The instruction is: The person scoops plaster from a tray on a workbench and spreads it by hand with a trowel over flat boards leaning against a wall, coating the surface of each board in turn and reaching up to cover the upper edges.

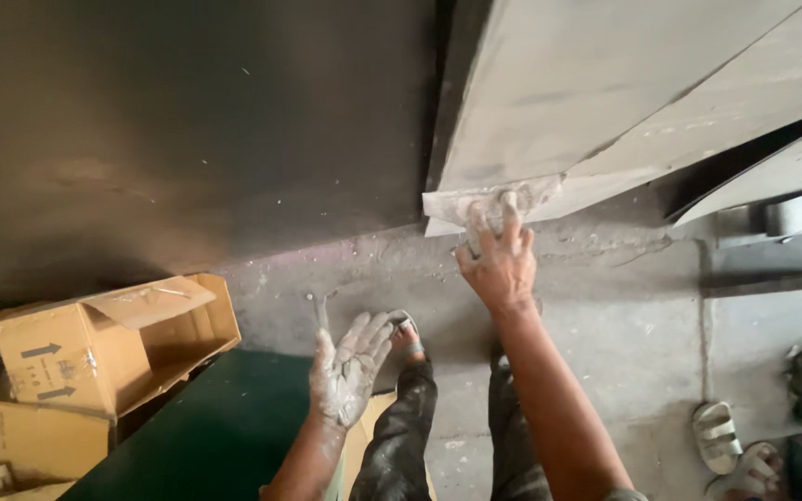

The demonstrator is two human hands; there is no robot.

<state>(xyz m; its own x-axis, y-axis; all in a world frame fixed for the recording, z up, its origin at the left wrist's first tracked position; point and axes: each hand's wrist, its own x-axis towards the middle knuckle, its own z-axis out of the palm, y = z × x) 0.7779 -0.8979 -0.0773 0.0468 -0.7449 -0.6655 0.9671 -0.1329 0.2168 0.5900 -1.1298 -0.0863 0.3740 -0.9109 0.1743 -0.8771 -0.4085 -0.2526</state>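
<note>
Right hand (501, 263): arm extended forward, back of the hand toward the camera, fingers (510, 209) pressed against the lower corner of a pale grey board (605, 102). A small flat tool or pad appears to lie under the fingers, but it is smeared with the same grey paste and cannot be told apart from the board with certainty; whether the hand grips anything cannot be told. The fingers are coated in grey paste.

Left hand (350, 366): fully open, fingers spread and slightly curled, palm turned up toward the camera. It holds nothing and touches nothing. The palm and fingers carry a thick grey-white coating, which runs onto the wrist.

Pale grey board: a large sheet leaning at a slant in the upper right of the view, its lower corner resting near the concrete floor (624, 325) just ahead of the person's feet. The corner under the right hand shows a rough patch of wet-looking paste. Further pale sheets (772, 176) lean behind it to the right.

Surroundings: a dark flat panel (187, 130) stands upright to the left of the board, filling the upper left. The person's legs in dark, stained trousers (406, 436) show below the hands, one sandalled foot (408, 336) just beside the left hand in the view. An open cardboard box (113, 343) lies on its side at the left, with more cardboard (20, 441) below it. A dark green surface (206, 436) lies next to the box. A pair of sandals (730, 445) rests on the floor at lower right.
</note>
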